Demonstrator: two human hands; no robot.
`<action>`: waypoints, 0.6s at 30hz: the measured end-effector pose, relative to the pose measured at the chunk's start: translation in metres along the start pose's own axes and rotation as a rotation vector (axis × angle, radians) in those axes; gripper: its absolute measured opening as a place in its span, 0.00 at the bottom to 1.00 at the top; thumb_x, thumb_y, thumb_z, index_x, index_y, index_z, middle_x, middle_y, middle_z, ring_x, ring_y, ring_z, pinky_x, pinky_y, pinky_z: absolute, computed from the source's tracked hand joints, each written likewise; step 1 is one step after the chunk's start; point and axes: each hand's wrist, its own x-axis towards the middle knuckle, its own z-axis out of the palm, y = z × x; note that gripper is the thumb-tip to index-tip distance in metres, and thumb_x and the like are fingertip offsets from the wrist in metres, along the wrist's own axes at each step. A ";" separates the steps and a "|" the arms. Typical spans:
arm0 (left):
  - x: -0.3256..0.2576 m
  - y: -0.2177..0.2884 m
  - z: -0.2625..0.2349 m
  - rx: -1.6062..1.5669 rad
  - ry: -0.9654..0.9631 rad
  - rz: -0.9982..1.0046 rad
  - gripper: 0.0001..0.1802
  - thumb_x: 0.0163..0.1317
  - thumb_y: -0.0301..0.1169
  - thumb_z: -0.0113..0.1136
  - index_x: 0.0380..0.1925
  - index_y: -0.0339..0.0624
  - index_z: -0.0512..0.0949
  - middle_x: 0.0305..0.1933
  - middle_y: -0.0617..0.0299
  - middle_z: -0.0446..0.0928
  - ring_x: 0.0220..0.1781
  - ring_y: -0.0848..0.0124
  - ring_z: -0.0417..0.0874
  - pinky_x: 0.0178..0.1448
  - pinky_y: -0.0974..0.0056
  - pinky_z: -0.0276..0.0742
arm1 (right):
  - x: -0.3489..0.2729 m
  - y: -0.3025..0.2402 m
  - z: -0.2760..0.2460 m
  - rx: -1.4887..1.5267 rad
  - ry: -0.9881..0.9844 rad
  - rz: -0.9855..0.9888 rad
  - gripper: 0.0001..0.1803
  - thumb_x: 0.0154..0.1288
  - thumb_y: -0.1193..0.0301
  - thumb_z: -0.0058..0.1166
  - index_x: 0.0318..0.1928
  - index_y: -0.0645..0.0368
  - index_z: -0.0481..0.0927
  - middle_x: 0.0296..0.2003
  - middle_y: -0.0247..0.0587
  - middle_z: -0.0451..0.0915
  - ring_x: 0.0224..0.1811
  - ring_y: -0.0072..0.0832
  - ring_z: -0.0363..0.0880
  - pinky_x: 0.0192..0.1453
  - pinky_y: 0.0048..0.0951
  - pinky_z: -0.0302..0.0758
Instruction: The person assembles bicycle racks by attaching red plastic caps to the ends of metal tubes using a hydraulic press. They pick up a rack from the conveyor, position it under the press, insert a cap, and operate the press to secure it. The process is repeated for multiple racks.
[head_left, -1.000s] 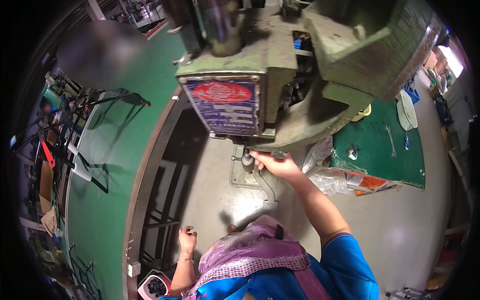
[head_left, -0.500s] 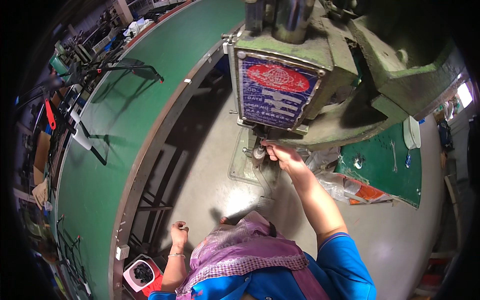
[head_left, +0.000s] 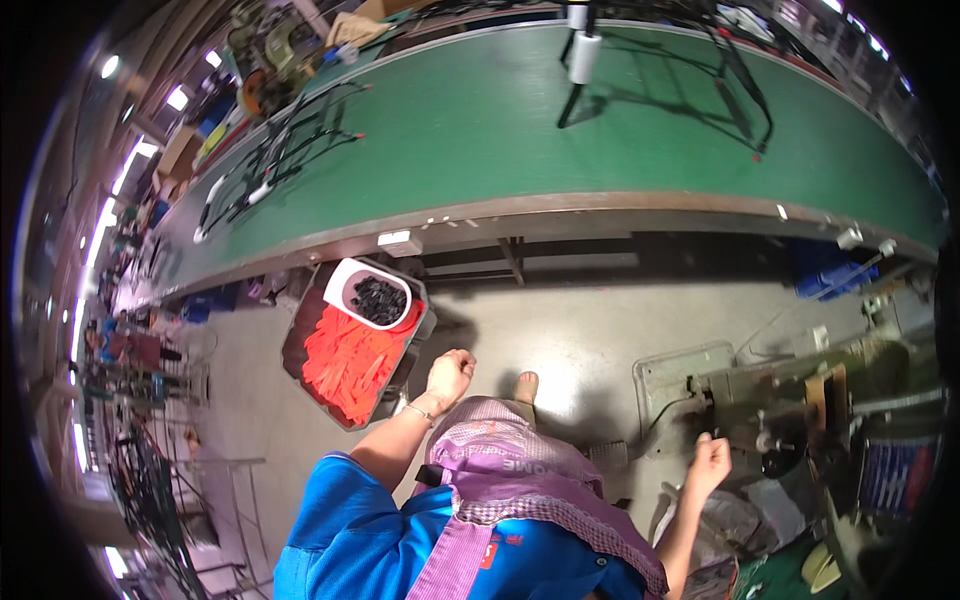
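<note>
I see two bare hands well apart at either side of a purple apron (head_left: 540,455). The left hand (head_left: 452,374) has its fingers curled inward, and the right hand (head_left: 710,462) is loosely closed and slightly blurred; I cannot tell whether either pinches anything. Just beyond the left hand stands a dark crate (head_left: 427,318) on the floor, filled with red strips (head_left: 350,362), with a white container (head_left: 343,279) of small black pieces (head_left: 380,300) at its far end. The right hand is near a greenish machine (head_left: 860,365), and I cannot judge whether they touch. A metal foot pedal (head_left: 607,453) lies near the apron's hem, not far from a foot (head_left: 527,388). Farther out, a long green desk (head_left: 470,130) crosses the view, bearing black tubular frames (head_left: 285,150). To my judgement, a careless step on the pedal could set the machine off with fingers close by, a loose apron edge could snag, and a knock from the left forearm could tip the container, scattering black pieces among the strips. For writing, I find pale letters on the apron, a small red badge (head_left: 487,556) on the blue shirt (head_left: 350,530), and a blue plate (head_left: 893,478) on the machine, its print too blurred to read.
</note>
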 end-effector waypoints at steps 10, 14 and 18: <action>0.069 -0.150 -0.079 -0.100 0.476 -0.419 0.06 0.57 0.30 0.59 0.30 0.40 0.81 0.32 0.46 0.81 0.39 0.50 0.84 0.46 0.53 0.78 | -0.027 -0.029 0.156 -0.328 -0.494 -0.104 0.20 0.59 0.78 0.61 0.19 0.59 0.62 0.16 0.25 0.59 0.22 0.14 0.55 0.24 0.22 0.59; 0.120 -0.203 -0.088 -0.100 0.475 -0.464 0.08 0.56 0.30 0.58 0.30 0.38 0.82 0.36 0.44 0.81 0.42 0.48 0.82 0.50 0.52 0.77 | -0.020 -0.059 0.215 -0.507 -0.588 -0.181 0.17 0.57 0.76 0.61 0.20 0.62 0.65 0.14 0.35 0.63 0.19 0.19 0.58 0.24 0.27 0.64; 0.159 -0.241 -0.072 -0.026 0.398 -0.543 0.13 0.58 0.34 0.59 0.40 0.40 0.81 0.40 0.45 0.82 0.47 0.49 0.82 0.54 0.52 0.77 | -0.014 -0.068 0.257 -0.599 -0.594 -0.231 0.16 0.54 0.73 0.63 0.19 0.62 0.67 0.12 0.41 0.66 0.16 0.24 0.61 0.23 0.30 0.66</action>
